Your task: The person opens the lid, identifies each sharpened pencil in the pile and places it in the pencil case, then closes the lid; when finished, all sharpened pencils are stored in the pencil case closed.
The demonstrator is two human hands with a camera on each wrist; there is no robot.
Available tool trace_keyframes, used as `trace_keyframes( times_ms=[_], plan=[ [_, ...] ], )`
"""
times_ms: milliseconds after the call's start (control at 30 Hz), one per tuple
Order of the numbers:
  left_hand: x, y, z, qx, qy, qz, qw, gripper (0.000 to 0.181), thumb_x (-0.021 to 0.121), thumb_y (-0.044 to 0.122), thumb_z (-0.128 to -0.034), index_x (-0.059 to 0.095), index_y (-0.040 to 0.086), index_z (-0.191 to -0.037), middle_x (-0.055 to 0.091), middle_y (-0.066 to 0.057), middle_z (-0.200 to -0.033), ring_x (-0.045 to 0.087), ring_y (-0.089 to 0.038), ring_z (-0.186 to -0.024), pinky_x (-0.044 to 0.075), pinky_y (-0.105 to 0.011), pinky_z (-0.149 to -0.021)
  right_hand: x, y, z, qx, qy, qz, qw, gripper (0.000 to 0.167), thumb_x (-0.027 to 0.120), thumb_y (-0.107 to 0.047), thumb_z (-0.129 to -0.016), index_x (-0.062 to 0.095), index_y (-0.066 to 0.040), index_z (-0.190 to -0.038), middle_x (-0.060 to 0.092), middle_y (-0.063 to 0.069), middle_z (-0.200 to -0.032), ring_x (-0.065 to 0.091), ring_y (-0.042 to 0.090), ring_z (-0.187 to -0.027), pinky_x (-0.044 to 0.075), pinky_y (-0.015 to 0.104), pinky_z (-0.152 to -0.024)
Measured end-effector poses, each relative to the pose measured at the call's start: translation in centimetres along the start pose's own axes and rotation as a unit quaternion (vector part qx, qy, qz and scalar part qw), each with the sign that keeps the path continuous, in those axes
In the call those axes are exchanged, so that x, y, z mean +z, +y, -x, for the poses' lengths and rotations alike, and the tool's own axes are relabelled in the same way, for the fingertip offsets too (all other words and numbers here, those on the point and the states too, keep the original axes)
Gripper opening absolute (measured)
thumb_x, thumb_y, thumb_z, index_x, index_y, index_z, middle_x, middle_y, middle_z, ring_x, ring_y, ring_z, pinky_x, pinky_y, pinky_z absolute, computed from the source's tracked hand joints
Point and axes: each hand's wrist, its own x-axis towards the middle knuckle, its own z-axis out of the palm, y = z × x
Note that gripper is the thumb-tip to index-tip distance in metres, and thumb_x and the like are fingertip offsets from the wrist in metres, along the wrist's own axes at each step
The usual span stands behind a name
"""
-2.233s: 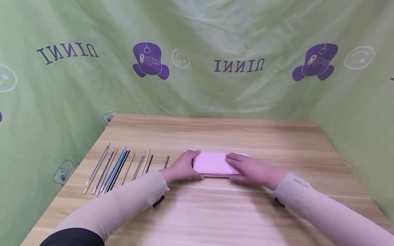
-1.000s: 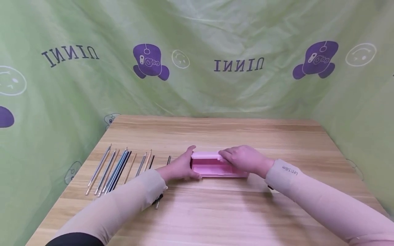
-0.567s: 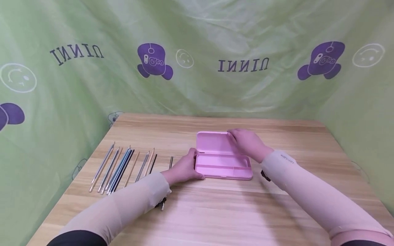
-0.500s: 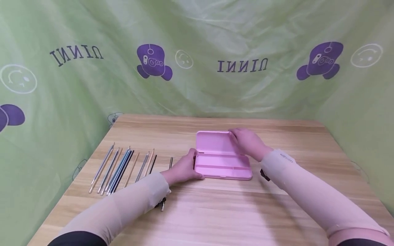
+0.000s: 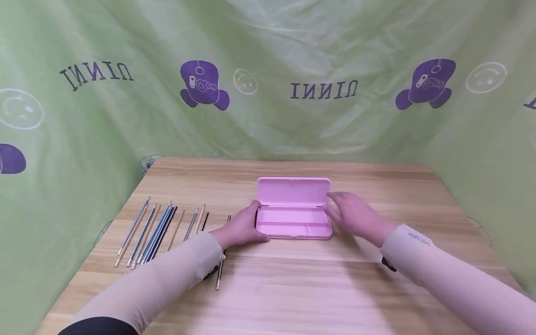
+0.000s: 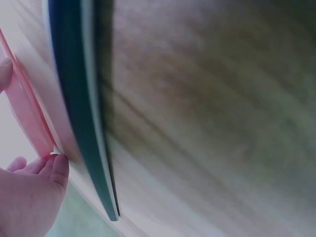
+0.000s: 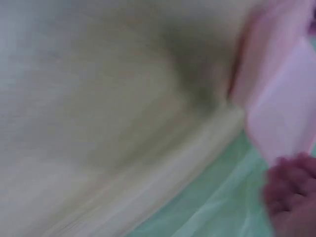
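The right hand [image 5: 356, 216] is releasing the lid [image 5: 294, 192], thumb and fingers apart, leaving the pink case [image 5: 289, 237] (compartments [image 5: 293, 215] exposed) lying open right of the pencils [image 5: 157, 233]. The left hand [image 5: 239, 228] is clamping its left end.

head: forward-down, farther | wrists: close, tilted | shared: pink case [image 5: 293, 215]

R hand [image 7: 295, 200] (v. blurry) nr pink case [image 7: 284, 103]; green cloth [image 7: 212, 192] past edge of wood tbl [image 7: 113, 94].
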Motion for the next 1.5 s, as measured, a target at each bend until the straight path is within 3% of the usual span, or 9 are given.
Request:
trace_keyframes(
  times_ms=[100, 267, 500, 833, 933, 1100, 1300, 1500],
  plan=[
    [-0.2, 0.0, 0.1, -0.003, 0.001, -0.008, 1.0, 0.088, 0.098, 0.025, -0.0688, 0.045, -0.001, -0.134, 0.065, -0.018, -0.117, 0.064, -0.029, -0.106, 0.052, -0.045, -0.099, 1.3, -0.3, 0.9, -0.013, -0.068, 0.042, 0.9967, 0.068, 0.053, -0.042, -0.107, 0.046, 0.014, -0.144, 0.05, 0.037, -0.142, 0.046, 0.054, -0.134, 0.035, 0.062, -0.114],
    [-0.2, 0.4, 0.3, -0.01, -0.005, -0.013, 0.9999, 0.087, 0.098, 0.026, -0.0688, 0.045, -0.001, -0.132, 0.066, -0.02, -0.115, 0.065, -0.031, -0.103, 0.053, -0.047, -0.097, 2.9, -0.8, 1.9, -0.012, -0.121, 0.085, 0.989, 0.085, 0.046, -0.052, -0.107, 0.033, 0.02, -0.149, 0.036, 0.041, -0.152, 0.032, 0.056, -0.142, 0.029, 0.061, -0.118],
    [-0.1, 0.2, 0.1, -0.011, -0.009, -0.029, 0.9995, 0.08, 0.099, 0.028, -0.0676, 0.048, 0.003, -0.124, 0.067, -0.015, -0.105, 0.063, -0.025, -0.091, 0.055, -0.045, -0.088, 3.9, -1.0, 2.8, 0.003, -0.126, 0.096, 0.9874, 0.089, 0.044, -0.055, -0.107, 0.026, 0.019, -0.152, 0.029, 0.04, -0.156, 0.028, 0.054, -0.146, 0.026, 0.064, -0.118],
    [-1.3, 0.4, 0.3, -0.029, -0.022, -0.023, 0.9991, 0.085, 0.099, 0.027, -0.0677, 0.048, 0.003, -0.131, 0.066, -0.018, -0.116, 0.064, -0.027, -0.099, 0.053, -0.046, -0.096, 3.8, -2.3, 3.0, 0.027, -0.163, 0.1, 0.9813, 0.094, 0.036, -0.061, -0.107, 0.021, 0.018, -0.154, 0.02, 0.037, -0.161, 0.019, 0.053, -0.149, 0.018, 0.066, -0.12],
    [-2.6, 0.3, 0.5, -0.04, -0.021, -0.003, 0.9989, 0.089, 0.096, 0.03, -0.0729, 0.046, -0.001, -0.14, 0.062, -0.024, -0.131, 0.063, -0.035, -0.114, 0.049, -0.052, -0.105, 3.8, -2.5, 2.9, 0.032, -0.168, 0.097, 0.9804, 0.092, 0.037, -0.059, -0.107, 0.02, 0.018, -0.155, 0.019, 0.037, -0.162, 0.018, 0.053, -0.15, 0.017, 0.066, -0.12],
    [-6.1, -1.1, 1.6, -0.07, 0.008, 0.054, 0.9961, 0.084, 0.082, 0.033, -0.0886, 0.04, -0.007, -0.149, 0.047, -0.03, -0.149, 0.045, -0.046, -0.137, 0.037, -0.059, -0.114, 4.2, -2.6, 3.0, 0.037, -0.174, 0.086, 0.9803, 0.091, 0.04, -0.057, -0.107, 0.021, 0.018, -0.154, 0.021, 0.037, -0.161, 0.02, 0.053, -0.149, 0.018, 0.066, -0.12],
    [-10.6, -4.4, 3.9, -0.107, 0.058, 0.16, 0.9796, 0.07, 0.069, 0.018, -0.0995, 0.033, -0.014, -0.151, 0.042, -0.035, -0.15, 0.041, -0.048, -0.139, 0.036, -0.057, -0.116, 4.4, -2.6, 3.1, 0.034, -0.174, 0.085, 0.9806, 0.09, 0.041, -0.056, -0.107, 0.022, 0.019, -0.154, 0.023, 0.038, -0.16, 0.022, 0.054, -0.148, 0.021, 0.067, -0.119],
    [-14.8, -8.4, 6.5, -0.143, 0.12, 0.196, 0.9626, 0.062, 0.056, 0.014, -0.1066, 0.028, -0.018, -0.152, 0.041, -0.037, -0.148, 0.05, -0.035, -0.129, 0.04, -0.05, -0.114, 4.2, -2.4, 3.1, 0.034, -0.172, 0.079, 0.9812, 0.092, 0.04, -0.058, -0.107, 0.02, 0.018, -0.154, 0.022, 0.038, -0.16, 0.021, 0.054, -0.148, 0.02, 0.067, -0.119]
  ],
)
